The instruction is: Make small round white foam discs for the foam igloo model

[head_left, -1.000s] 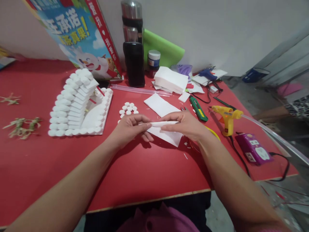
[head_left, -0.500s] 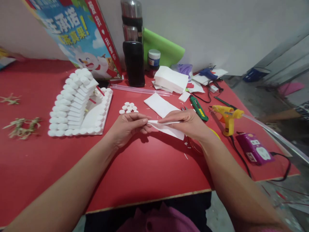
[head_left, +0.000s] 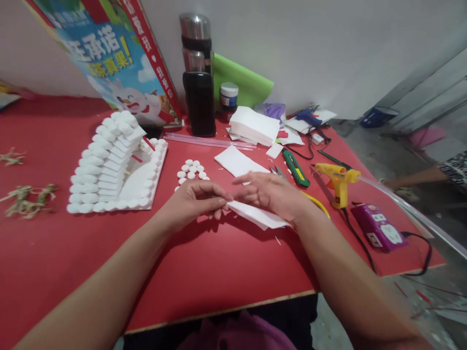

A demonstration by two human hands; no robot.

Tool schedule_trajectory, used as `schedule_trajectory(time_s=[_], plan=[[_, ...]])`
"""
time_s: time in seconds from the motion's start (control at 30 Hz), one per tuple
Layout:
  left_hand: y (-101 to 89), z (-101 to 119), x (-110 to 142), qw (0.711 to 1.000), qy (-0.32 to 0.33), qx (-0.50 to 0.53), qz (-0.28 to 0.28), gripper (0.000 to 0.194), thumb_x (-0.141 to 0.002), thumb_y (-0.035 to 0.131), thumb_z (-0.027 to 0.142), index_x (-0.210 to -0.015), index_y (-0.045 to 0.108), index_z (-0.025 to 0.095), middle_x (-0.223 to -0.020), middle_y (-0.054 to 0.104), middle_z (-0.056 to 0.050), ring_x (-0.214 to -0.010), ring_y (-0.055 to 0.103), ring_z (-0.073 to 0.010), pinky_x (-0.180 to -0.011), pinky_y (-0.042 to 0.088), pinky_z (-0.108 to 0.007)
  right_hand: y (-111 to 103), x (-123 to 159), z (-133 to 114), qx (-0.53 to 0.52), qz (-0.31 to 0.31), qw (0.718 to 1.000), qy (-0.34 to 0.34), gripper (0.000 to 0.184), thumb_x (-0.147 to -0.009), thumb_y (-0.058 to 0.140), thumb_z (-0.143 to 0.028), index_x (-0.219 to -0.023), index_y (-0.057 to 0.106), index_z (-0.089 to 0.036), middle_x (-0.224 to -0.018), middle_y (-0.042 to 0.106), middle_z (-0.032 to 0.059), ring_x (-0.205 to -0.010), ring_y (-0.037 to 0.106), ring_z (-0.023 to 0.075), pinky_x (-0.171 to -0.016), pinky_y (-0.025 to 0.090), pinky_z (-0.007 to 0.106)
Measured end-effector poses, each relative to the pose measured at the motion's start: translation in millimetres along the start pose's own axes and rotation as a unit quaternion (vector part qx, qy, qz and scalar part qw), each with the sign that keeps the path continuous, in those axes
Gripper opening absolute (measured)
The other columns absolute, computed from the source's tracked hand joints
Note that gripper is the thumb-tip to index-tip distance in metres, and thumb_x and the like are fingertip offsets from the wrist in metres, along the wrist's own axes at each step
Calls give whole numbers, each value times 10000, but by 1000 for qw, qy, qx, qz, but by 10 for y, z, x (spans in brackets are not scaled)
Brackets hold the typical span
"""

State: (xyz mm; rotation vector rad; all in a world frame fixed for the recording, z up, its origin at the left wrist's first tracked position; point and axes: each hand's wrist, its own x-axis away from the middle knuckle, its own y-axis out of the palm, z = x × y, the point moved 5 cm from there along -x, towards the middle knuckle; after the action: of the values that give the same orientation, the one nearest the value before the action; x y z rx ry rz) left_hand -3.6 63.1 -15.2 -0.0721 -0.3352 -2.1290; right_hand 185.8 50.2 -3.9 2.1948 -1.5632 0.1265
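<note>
A folded strip of white paper [head_left: 257, 214] is held just above the red table, its left end pinched between the thumb and fingers of my left hand [head_left: 191, 204]. My right hand [head_left: 273, 193] is over the paper's far side, fingers stretched out and loosely apart, slightly blurred; whether it touches the paper I cannot tell. Behind my hands lies a flat white sheet [head_left: 237, 159]. Beyond my left hand is a cluster of round white pieces [head_left: 191, 168]. Scissors [head_left: 279, 171], partly hidden, and a green utility knife [head_left: 295, 167] lie past my right hand.
At left stands a white stepped model [head_left: 109, 167] beside dried twig shapes [head_left: 29, 200]. A yellow glue gun [head_left: 337, 180] and a purple box [head_left: 379, 227] with a cable are at right. A black phone [head_left: 199, 104] leans at the back. Another person's arm [head_left: 416, 181] shows far right.
My right hand has lifted off the paper's upper edge and its fingers have straightened. The paper now slants down to the right, while my left hand keeps its pinch. The view has shifted slightly.
</note>
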Motion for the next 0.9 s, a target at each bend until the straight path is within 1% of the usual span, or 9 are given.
schedule_trajectory(time_s=[0.07,0.13,0.23,0.3,0.43,0.63,0.73,0.8,0.9], plan=[[27,44,13,999,18,-45,0,167,-828,841,304,-883,798,152,-636,690,-28,-548,620,-127,-497,503,-215,205,18,132,19,-88,993,75,472,-877,768,-596,-1015,714,-148,-854,791,117,-727,767,232,-686,630,363],[30,80,7,996,30,-89,2,184,-826,840,318,-879,790,148,-649,692,-30,-575,637,-137,-537,533,-230,269,25,204,52,-120,986,103,460,-881,776,-579,-979,713,-134,-812,765,80,-598,679,150,-583,573,287],[13,81,-18,994,18,-112,6,241,-820,839,353,-928,779,146,-661,702,-35,-578,654,-153,-553,561,-256,199,-6,240,72,-98,987,102,395,-875,809,-511,-910,694,-135,-724,693,8,-520,526,66,-503,431,204],[9,53,-29,995,-1,-104,1,275,-821,839,376,-949,770,142,-668,709,-43,-586,666,-163,-566,570,-271,151,-25,252,87,-90,987,100,381,-901,785,-496,-846,666,-138,-705,673,1,-523,498,55,-507,383,200],[2,-1,-33,997,-26,-74,7,308,-825,842,405,-942,747,137,-654,715,-51,-578,679,-171,-556,565,-274,124,-34,235,124,-77,986,77,395,-907,764,-511,-810,637,-150,-702,662,-2,-526,482,61,-523,363,218],[9,-27,-50,997,-29,-60,24,275,-782,875,342,-888,732,132,-639,713,-51,-562,675,-164,-542,565,-267,125,-33,207,144,-60,986,55,419,-861,787,-536,-771,616,-165,-675,622,-22,-506,444,62,-496,336,226],[19,-7,-52,996,-1,-85,21,256,-802,856,334,-913,725,144,-660,717,-47,-586,688,-186,-564,580,-298,124,-44,210,102,-59,990,73,413,-848,797,-533,-798,610,-168,-627,590,-42,-460,376,43,-461,276,211],[22,38,-41,989,42,-136,26,195,-853,810,325,-916,731,159,-711,725,-47,-627,695,-189,-595,571,-297,123,-48,205,83,-55,991,86,389,-850,798,-509,-807,605,-173,-596,568,-54,-435,334,32,-442,229,199],[36,149,-7,953,138,-267,41,117,-924,741,292,-889,750,181,-817,744,-52,-732,693,-177,-698,540,-284,127,-44,175,67,-49,992,91,342,-853,795,-451,-788,599,-178,-565,549,-59,-415,299,23,-424,188,186]])
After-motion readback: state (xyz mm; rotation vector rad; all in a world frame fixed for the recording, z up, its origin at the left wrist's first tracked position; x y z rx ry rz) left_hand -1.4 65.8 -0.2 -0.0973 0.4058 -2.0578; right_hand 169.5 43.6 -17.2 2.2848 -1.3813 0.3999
